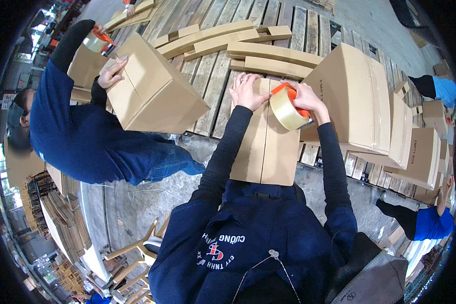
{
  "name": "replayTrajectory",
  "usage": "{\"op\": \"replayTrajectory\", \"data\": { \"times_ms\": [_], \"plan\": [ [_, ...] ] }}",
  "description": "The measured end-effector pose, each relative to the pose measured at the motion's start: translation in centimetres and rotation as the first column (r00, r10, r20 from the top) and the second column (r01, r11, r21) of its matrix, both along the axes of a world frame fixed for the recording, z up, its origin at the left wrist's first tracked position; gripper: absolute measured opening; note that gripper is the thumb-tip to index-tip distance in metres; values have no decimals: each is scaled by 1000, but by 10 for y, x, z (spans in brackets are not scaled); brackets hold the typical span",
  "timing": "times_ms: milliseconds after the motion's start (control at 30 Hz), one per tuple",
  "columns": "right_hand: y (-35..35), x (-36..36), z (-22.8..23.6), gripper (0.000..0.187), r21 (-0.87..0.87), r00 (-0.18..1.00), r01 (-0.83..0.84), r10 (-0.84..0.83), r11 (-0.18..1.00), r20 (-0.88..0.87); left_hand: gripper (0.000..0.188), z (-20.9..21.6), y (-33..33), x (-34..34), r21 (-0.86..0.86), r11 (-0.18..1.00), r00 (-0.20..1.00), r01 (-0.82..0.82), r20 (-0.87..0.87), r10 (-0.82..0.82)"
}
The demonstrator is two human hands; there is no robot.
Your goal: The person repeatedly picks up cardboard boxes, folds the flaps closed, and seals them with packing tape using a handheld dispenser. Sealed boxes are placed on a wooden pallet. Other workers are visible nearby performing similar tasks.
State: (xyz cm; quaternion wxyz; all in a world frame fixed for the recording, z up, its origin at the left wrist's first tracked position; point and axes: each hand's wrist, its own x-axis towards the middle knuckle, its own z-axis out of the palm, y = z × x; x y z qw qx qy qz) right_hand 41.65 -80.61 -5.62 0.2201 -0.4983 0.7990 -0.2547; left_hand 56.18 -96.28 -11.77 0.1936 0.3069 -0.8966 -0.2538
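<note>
A cardboard box [276,152] stands right in front of my body, its two top flaps folded in and meeting along a centre seam. My left hand [248,93] lies on the far part of its top, fingers spread, thumb near the seam. Gripped in my right hand [310,101] is an orange tape dispenser [281,87] with a wide roll of clear tape [285,108]. The dispenser's front end is down at the far end of the seam, beside my left thumb. Whether tape is stuck to the cardboard there cannot be made out.
Slatted wooden pallets [223,76] form the work surface. Folded cardboard strips [207,43] lie beyond my box. A large box [352,99] stands close on the right, more behind it. On the left, a co-worker [96,131] holds another box [154,88] and a tape dispenser [96,40].
</note>
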Motion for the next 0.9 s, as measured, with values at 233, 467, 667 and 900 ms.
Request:
{"op": "replayTrajectory", "data": {
  "times_ms": [233, 467, 667, 900],
  "plan": [
    [-5, -39, -12, 34, -151, 670, 315, -107, 937, 735, 82, 1, 9, -8, 3, 1000, 997, -4, 81, 4],
    [-83, -96, -19, 36, -255, 739, 251, -14, 934, 674, 87, 5, 10, -7, 24, 999, 989, 23, 149, -26],
    [-128, -101, -36, 28, -9, 813, 244, -200, 970, 547, 108, 3, 5, -6, 43, 999, 984, -8, 178, 0],
    [-118, -81, -80, 26, -141, 650, 200, -24, 970, 759, 105, 4, 5, -3, 61, 998, 991, -24, 132, 16]
  ]
}}
